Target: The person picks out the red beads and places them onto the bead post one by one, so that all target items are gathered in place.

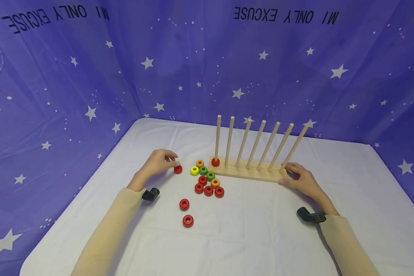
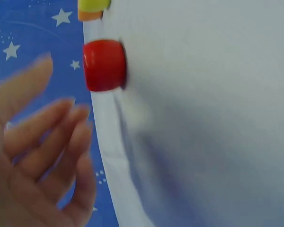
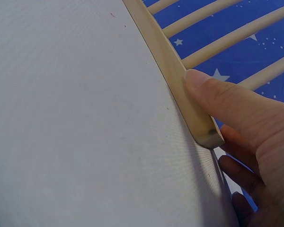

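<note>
My left hand (image 1: 158, 161) hovers beside a red bead (image 1: 178, 169) on the cloth. In the left wrist view its thumb and fingers are spread apart, clear of that red bead (image 2: 105, 65). My right hand (image 1: 301, 179) grips the right end of a wooden peg stand (image 1: 252, 173). Seen from the right wrist, the thumb presses the front edge of the base (image 3: 199, 111), with fingers behind its end. A red bead (image 1: 215, 162) sits at the foot of the leftmost peg (image 1: 218, 138); the other upright pegs are bare.
Between the left hand and the stand lie several loose beads: a yellow one (image 1: 194, 170), green ones (image 1: 203, 170), orange ones (image 1: 215, 183) and red ones (image 1: 208, 190). Two red beads (image 1: 188, 220) lie nearer the front. A starry purple curtain (image 1: 207, 69) surrounds the white table (image 1: 248, 237).
</note>
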`<action>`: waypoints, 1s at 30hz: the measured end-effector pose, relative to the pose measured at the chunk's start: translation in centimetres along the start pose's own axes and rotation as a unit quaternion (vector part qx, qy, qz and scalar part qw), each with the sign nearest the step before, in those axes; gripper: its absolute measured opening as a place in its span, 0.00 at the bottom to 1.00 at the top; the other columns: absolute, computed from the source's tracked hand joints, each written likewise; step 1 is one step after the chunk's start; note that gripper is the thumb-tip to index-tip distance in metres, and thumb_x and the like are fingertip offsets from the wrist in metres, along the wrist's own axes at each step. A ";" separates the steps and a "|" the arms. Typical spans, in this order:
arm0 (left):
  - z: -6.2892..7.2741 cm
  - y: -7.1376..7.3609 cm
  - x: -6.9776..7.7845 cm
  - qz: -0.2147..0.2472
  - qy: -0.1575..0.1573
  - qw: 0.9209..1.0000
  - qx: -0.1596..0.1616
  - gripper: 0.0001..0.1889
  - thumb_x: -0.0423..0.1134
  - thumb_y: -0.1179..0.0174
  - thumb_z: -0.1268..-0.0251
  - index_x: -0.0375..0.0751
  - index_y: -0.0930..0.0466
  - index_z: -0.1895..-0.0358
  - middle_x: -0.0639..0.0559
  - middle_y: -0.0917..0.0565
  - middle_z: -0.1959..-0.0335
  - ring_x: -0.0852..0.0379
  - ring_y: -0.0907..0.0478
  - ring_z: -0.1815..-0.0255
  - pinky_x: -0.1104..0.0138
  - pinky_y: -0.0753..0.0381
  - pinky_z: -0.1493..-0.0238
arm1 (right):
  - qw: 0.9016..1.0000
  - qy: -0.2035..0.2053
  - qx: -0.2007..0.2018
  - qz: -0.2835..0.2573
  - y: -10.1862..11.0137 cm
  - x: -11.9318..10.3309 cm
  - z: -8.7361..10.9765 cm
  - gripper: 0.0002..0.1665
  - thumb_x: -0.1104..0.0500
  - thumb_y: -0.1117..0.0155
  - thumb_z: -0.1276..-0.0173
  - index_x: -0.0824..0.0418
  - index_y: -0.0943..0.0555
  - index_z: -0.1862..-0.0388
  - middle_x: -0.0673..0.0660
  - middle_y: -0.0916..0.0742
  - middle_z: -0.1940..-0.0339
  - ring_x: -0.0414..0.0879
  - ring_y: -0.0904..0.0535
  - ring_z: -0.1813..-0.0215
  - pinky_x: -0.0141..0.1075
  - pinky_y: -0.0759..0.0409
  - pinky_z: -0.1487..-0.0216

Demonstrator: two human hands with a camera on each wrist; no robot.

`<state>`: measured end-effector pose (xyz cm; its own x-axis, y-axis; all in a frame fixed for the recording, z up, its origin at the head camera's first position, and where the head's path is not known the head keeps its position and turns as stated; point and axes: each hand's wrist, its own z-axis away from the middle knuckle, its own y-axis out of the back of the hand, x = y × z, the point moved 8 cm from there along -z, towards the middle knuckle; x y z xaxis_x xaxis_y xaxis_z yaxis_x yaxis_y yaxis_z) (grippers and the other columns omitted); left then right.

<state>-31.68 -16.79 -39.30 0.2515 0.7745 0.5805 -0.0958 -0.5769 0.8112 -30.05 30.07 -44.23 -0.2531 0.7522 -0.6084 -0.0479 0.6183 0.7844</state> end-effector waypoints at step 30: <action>0.5 -1.9 0.3 -0.008 -0.039 0.998 -0.045 0.16 0.37 0.31 0.50 0.36 0.16 0.56 0.44 0.15 0.61 0.53 0.24 0.63 0.65 0.27 0.59 | 1.000 0.006 0.003 0.001 0.0 0.0 0.1 0.42 0.50 0.28 0.46 0.71 0.30 0.37 0.71 0.29 0.35 0.68 0.36 0.33 0.58 0.36 0.36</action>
<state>-30.92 -15.60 -40.67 0.3270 0.7586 0.5635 -0.1773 -0.5365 0.8251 -29.98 30.08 -44.23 -0.2641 0.7508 -0.6055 -0.0415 0.6184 0.7848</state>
